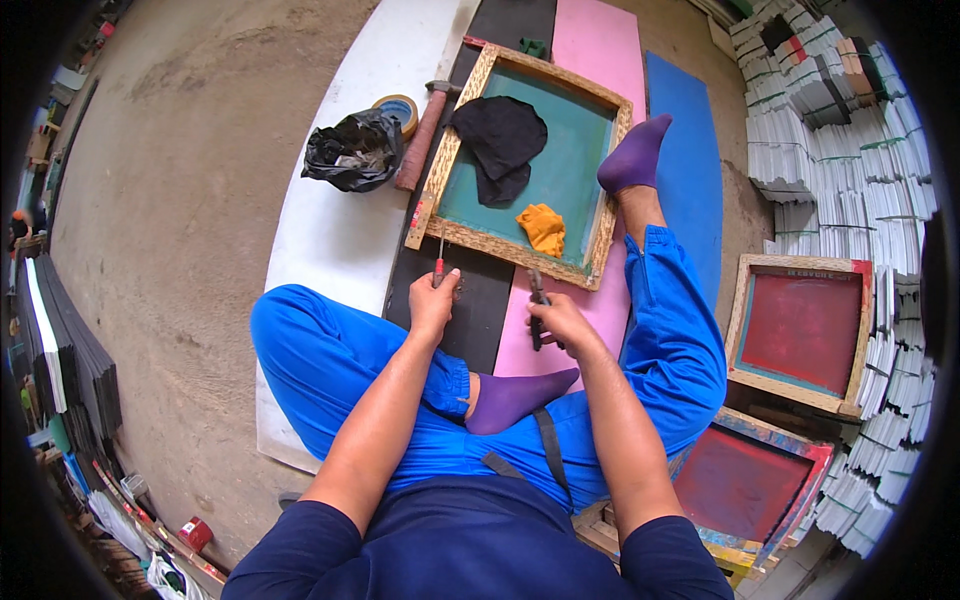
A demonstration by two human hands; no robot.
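Note:
My left hand [432, 305] is closed round the handle of a screwdriver [438, 268], red and dark, whose thin shaft points at the near left corner of a wooden screen-printing frame [510, 255]. Whether the tip touches the wood I cannot tell. In my right hand [566, 322] are dark-handled pliers [538, 290], their jaws directed at the frame's near rail. The frame lies tilted on the boards, with green mesh inside. On that mesh rest a crumpled black cloth [502, 140] and a small orange cloth [542, 230].
Left of the frame lie a hammer [422, 140], a tape roll [402, 112] and an open black plastic bag [350, 150]. My right foot [636, 155] is against the frame's right side. Two red-meshed frames [800, 330] and stacked white sheets [830, 160] stand at right.

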